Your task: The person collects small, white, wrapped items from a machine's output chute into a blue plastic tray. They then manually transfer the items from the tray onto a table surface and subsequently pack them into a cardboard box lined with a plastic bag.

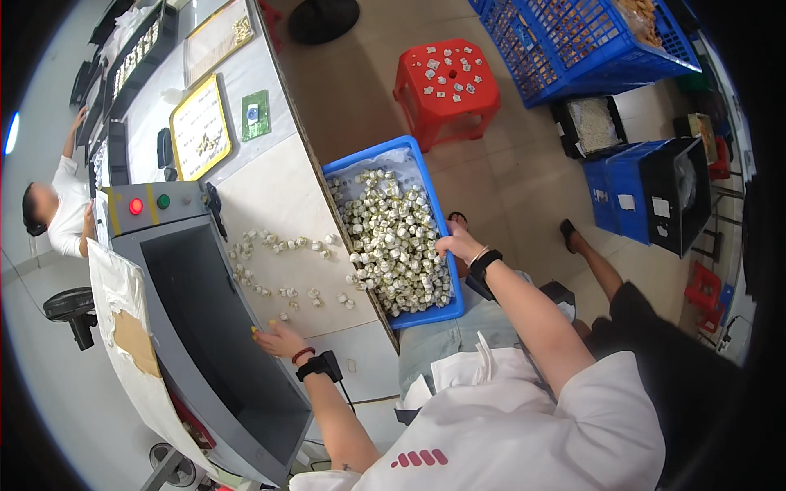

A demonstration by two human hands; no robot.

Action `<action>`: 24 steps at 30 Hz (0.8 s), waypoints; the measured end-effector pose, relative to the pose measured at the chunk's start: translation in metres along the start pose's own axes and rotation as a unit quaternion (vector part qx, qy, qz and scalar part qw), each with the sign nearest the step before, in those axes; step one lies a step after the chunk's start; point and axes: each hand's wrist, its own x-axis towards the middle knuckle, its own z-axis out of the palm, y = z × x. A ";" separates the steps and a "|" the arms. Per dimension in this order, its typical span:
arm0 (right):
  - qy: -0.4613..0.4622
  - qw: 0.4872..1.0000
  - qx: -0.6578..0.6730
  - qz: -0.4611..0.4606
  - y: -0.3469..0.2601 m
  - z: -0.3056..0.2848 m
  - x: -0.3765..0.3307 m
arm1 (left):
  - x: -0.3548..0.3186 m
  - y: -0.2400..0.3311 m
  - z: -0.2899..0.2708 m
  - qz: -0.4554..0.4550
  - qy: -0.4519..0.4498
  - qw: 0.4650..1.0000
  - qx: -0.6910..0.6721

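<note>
A blue plastic bin (379, 150) is heaped with small round white-and-green pieces (391, 237) that look paper-wrapped. It rests at the edge of the pale table (270, 184), partly over it. My right hand (460, 244) grips the bin's right rim, fingers wrapped over it. Several loose white pieces (286, 244) lie scattered on the tabletop left of the bin. My left hand (281, 338) is open beside them, fingers stretched toward the grey machine's open chamber (221, 327). Nothing shows in that hand.
The machine's panel (155, 203) has red and green buttons. Beyond it lie a yellow-framed tray (214, 94) and a green packet (255, 114). A red stool (446, 106) carries small pieces. Blue crates (565, 49) stand far right. Another person (65, 209) is at left; someone's leg (598, 266) shows at right.
</note>
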 end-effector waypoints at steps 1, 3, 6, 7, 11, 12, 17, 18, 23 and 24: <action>0.007 1.000 0.001 0.002 0.004 -0.001 0.003 | -0.002 -0.004 0.003 -0.031 -0.030 0.998 0.041; 0.009 1.000 -0.011 0.023 -0.005 0.001 -0.001 | -0.003 -0.006 0.008 -0.094 -0.089 0.984 0.121; 0.030 0.999 -0.023 0.019 -0.016 0.007 -0.008 | 0.002 -0.051 0.041 0.039 -0.063 0.995 0.074; 0.039 0.999 -0.014 0.024 -0.024 0.011 -0.012 | -0.002 -0.030 0.036 0.037 -0.070 0.996 0.046; 0.040 0.999 -0.017 0.013 -0.021 0.011 -0.010 | -0.013 -0.008 0.026 -0.066 -0.025 0.997 -0.026; 0.049 0.998 -0.042 0.019 -0.002 0.004 0.002 | -0.020 0.002 0.019 -0.105 0.010 0.994 0.041; 0.016 1.000 -0.004 0.002 -0.007 0.006 0.001 | -0.022 -0.024 0.007 -0.290 -0.014 0.957 -0.007; 0.018 1.000 -0.004 0.004 -0.008 0.007 0.001 | -0.025 -0.027 0.006 -0.267 -0.028 0.963 -0.015; 0.049 0.998 -0.025 0.004 -0.014 0.009 -0.003 | -0.002 -0.036 0.009 -0.091 -0.107 0.989 0.045; 0.052 0.998 -0.034 0.001 -0.013 0.009 -0.001 | 0.003 -0.044 0.021 -0.034 -0.097 0.993 0.053</action>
